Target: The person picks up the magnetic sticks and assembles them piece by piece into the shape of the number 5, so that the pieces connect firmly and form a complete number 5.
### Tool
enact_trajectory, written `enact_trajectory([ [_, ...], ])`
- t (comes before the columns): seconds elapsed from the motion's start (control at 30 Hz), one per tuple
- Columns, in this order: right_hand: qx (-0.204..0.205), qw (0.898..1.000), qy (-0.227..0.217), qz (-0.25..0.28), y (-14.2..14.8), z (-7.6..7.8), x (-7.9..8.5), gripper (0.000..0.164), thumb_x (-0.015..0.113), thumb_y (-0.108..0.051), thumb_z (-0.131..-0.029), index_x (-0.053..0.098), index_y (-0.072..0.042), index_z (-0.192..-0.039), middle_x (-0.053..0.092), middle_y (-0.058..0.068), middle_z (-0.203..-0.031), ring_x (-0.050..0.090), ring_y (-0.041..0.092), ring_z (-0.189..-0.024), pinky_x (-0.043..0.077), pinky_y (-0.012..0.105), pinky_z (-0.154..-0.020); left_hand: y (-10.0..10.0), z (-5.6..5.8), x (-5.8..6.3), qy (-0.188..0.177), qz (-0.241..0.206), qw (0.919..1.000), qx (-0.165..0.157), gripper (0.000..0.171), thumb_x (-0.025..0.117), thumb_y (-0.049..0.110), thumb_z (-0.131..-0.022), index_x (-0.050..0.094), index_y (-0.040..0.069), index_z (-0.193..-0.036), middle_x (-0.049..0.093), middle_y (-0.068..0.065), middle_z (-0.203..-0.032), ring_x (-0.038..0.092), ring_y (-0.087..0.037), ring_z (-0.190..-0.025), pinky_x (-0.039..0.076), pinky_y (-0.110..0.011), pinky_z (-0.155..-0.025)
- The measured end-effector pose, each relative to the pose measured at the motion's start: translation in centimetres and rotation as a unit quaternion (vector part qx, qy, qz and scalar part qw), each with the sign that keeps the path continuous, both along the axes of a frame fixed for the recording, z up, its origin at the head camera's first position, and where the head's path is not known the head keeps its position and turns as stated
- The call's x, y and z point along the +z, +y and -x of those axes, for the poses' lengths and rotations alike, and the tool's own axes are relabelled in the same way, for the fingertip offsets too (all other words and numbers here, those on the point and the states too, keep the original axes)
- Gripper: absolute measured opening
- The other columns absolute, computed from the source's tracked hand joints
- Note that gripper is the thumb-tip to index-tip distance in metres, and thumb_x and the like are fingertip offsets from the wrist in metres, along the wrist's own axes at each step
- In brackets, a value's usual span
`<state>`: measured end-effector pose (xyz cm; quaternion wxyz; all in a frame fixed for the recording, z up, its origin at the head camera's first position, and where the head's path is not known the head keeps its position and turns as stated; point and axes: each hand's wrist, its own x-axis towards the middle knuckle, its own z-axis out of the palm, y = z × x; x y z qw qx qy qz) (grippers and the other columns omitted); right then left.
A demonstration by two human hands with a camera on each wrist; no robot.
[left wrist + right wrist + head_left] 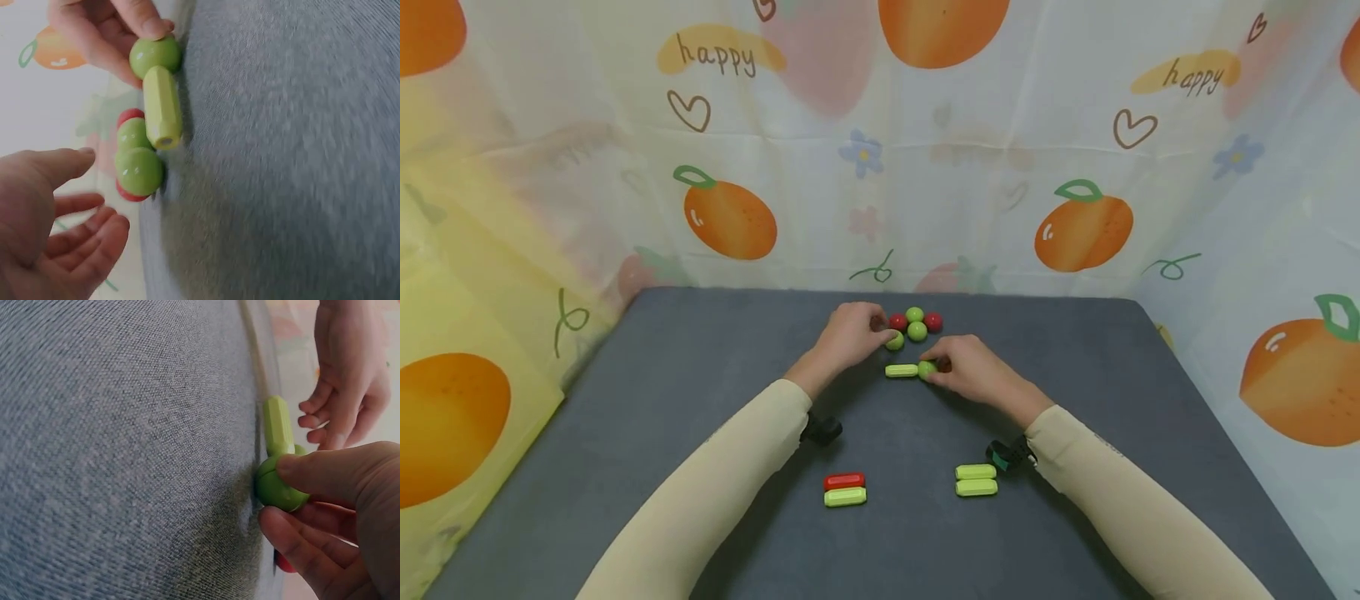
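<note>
With thumb and fingers, my right hand (976, 367) pinches a green ball (278, 484). A yellow-green faceted rod (901, 371) is joined end-on to that ball and points left over the grey tabletop. My left hand (853, 333) reaches beside a cluster of balls, its thumb and fingers spread apart with nothing between them. Nearest to its thumb is another green ball (895, 341). The cluster also has two more green balls and two red balls, among them a red ball (933, 322) at its right side.
Closer to me on the grey cloth-covered table (715, 467) lie a red rod (844, 481) and a green rod (846, 497) side by side. To their right, two green rods (976, 480) lie together. A printed curtain (880, 208) stands behind the table.
</note>
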<state>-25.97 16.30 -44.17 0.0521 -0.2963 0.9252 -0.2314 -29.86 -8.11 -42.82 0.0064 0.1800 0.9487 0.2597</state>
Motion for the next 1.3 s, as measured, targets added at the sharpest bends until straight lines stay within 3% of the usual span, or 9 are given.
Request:
enact_trajectory([
  [0.13, 0.004, 1.000, 0.003, -0.003, -0.1, 0.1, 0.0, 0.029, 0.082, -0.014, -0.100, 0.081, -0.007, -0.128, 0.077, 0.002, -0.106, 0.065, 0.009, -0.080, 0.058, 0.033, -0.074, 0.9, 0.4, -0.3, -0.007, 0.009, 0.9992, 0.039, 0.035, 0.081, 0.042, -0.100, 0.080, 0.008, -0.102, 0.074, -0.004, -0.087, 0.066, -0.021, -0.077, 0.055, -0.042, -0.079],
  [0.27, 0.008, 1.000, 0.004, -0.002, -0.2, 0.2, -0.1, 0.029, 0.082, -0.014, -0.100, 0.081, -0.007, -0.128, 0.076, 0.001, -0.105, 0.063, 0.009, -0.079, 0.057, 0.032, -0.073, 1.4, 0.5, -0.8, -0.023, 0.012, 0.9982, 0.055, 0.038, 0.082, 0.043, -0.099, 0.076, 0.007, -0.089, 0.066, -0.004, -0.071, 0.059, -0.022, -0.066, 0.048, -0.039, -0.069],
  [0.43, 0.007, 1.000, 0.002, 0.003, -0.3, 0.1, -0.1, 0.029, 0.082, -0.013, -0.100, 0.080, -0.006, -0.128, 0.076, 0.001, -0.105, 0.065, 0.009, -0.081, 0.057, 0.032, -0.073, 1.4, 0.4, -1.2, -0.037, 0.022, 0.9973, 0.059, 0.031, 0.085, 0.038, -0.098, 0.077, 0.009, -0.093, 0.070, -0.003, -0.082, 0.063, -0.023, -0.076, 0.052, -0.040, -0.074],
  [0.67, -0.005, 1.000, 0.000, 0.002, -0.2, 0.0, 0.0, 0.029, 0.083, -0.015, -0.099, 0.081, -0.007, -0.127, 0.077, 0.002, -0.106, 0.066, 0.010, -0.083, 0.058, 0.032, -0.074, 0.5, 0.4, -1.0, -0.049, -0.012, 0.9981, 0.036, 0.028, 0.083, 0.029, -0.100, 0.080, 0.005, -0.115, 0.077, -0.010, -0.108, 0.070, -0.026, -0.092, 0.059, -0.044, -0.082],
  [0.93, -0.004, 1.000, 0.001, 0.004, 0.0, 0.0, 0.0, 0.028, 0.082, -0.015, -0.100, 0.081, -0.007, -0.127, 0.077, 0.002, -0.109, 0.068, 0.011, -0.087, 0.059, 0.033, -0.078, -1.9, 0.3, 0.4, -0.079, -0.083, 0.9932, 0.018, 0.035, 0.081, 0.024, -0.101, 0.078, 0.008, -0.132, 0.075, -0.009, -0.128, 0.071, -0.027, -0.112, 0.060, -0.045, -0.091],
  [1.1, -0.006, 1.000, -0.003, 0.006, 0.4, 0.1, 0.0, 0.030, 0.081, -0.016, -0.101, 0.080, -0.007, -0.130, 0.077, 0.003, -0.112, 0.068, 0.012, -0.089, 0.059, 0.034, -0.079, -3.8, -0.5, 0.5, -0.088, -0.115, 0.9895, -0.006, 0.040, 0.081, 0.019, -0.100, 0.075, 0.005, -0.138, 0.075, -0.010, -0.130, 0.072, -0.027, -0.114, 0.060, -0.046, -0.092],
  [1.3, -0.009, 1.000, -0.004, 0.016, 0.9, 0.4, -0.1, 0.029, 0.081, -0.016, -0.101, 0.080, -0.007, -0.129, 0.077, 0.003, -0.109, 0.067, 0.012, -0.087, 0.059, 0.035, -0.077, -4.8, -1.4, -0.3, -0.085, -0.112, 0.9894, -0.038, 0.031, 0.083, 0.015, -0.099, 0.078, 0.008, -0.129, 0.077, -0.005, -0.115, 0.072, -0.023, -0.105, 0.059, -0.044, -0.091],
])
